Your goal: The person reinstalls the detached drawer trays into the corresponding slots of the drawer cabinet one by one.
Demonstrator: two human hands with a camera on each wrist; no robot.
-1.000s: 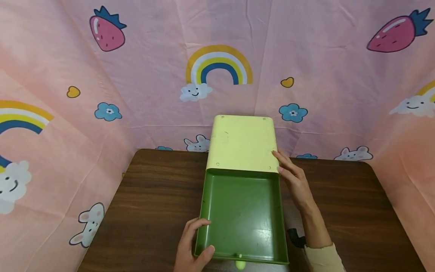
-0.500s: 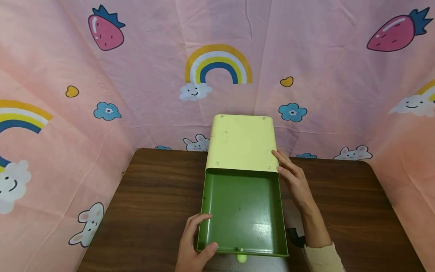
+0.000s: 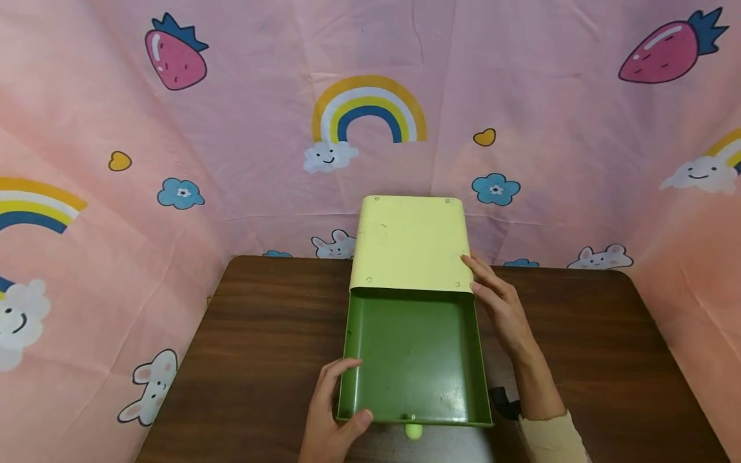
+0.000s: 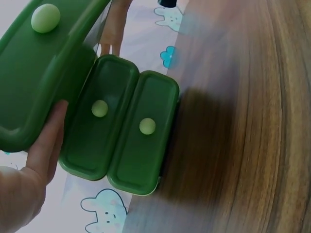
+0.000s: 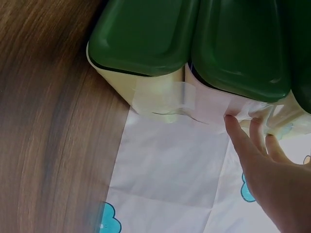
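Note:
A pale yellow drawer unit (image 3: 412,244) stands towards the back of the table. Its top green drawer (image 3: 412,360) is pulled well out, with nothing lying inside. My left hand (image 3: 331,411) grips the drawer's front left corner, a finger over the side rim and the thumb at the front edge. My right hand (image 3: 506,315) rests its fingertips on the unit's right side; the right wrist view shows these fingers fairly straight against the casing (image 5: 214,102). Below the pulled drawer, two lower green drawers (image 4: 143,131) with round light-green knobs sit closed in the left wrist view.
Beside my right forearm, a curved black object (image 3: 505,404) lies on the dark wooden table (image 3: 260,360); its kind is unclear. Clear tape (image 5: 175,94) sticks to the casing. A pink patterned cloth (image 3: 255,116) hangs behind and on both sides.
The green drawer has slid a little inward, away from me, and my left hand has moved with it. My right hand stays at the unit's side.

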